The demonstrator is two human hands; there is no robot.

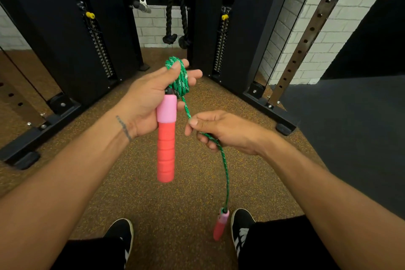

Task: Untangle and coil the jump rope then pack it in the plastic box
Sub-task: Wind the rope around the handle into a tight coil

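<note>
At centre frame the left hand (151,96) grips the upper handle (166,138) with green rope (179,79) coiled over its fingers; just right, the right hand (221,131) pinches the rope, apparently between thumb and forefinger, while the second handle (221,224) dangles lower right beside a shoe (241,226)

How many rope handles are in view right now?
2. The first handle is held in the left hand, along with the coil. The second handle hangs on the rope below the right hand, by the right shoe.
</note>
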